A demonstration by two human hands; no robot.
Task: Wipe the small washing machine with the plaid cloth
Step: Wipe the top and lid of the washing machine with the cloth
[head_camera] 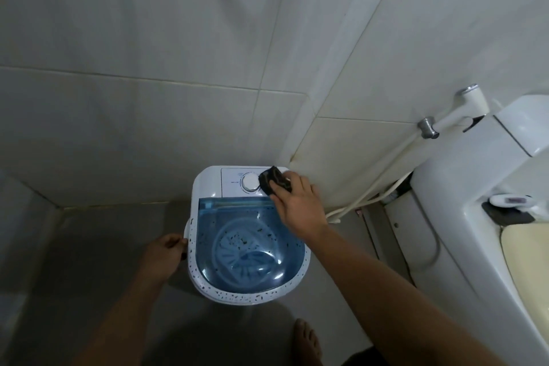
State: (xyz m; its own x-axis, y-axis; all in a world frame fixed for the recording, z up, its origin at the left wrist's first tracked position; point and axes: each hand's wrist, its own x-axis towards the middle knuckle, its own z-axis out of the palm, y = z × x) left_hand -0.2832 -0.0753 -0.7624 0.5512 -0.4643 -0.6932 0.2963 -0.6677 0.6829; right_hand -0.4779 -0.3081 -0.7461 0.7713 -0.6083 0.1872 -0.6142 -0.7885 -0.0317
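Note:
The small washing machine [208, 184] stands on the floor in the tiled corner, white with a clear blue lid [249, 244] and a round white dial [250, 182] on its back panel. Dark specks dot the lid and the white rim. My right hand [298, 205] presses the folded dark plaid cloth [274, 180] onto the back panel just right of the dial. At the machine's left rim, my left hand [165, 252] grips the edge with curled fingers.
A white toilet [475, 202] with a cream seat stands close on the right. A bidet sprayer [457, 116] hangs on the wall, and its hose [374, 187] runs down behind the machine. My bare foot [307, 342] is on the grey floor in front.

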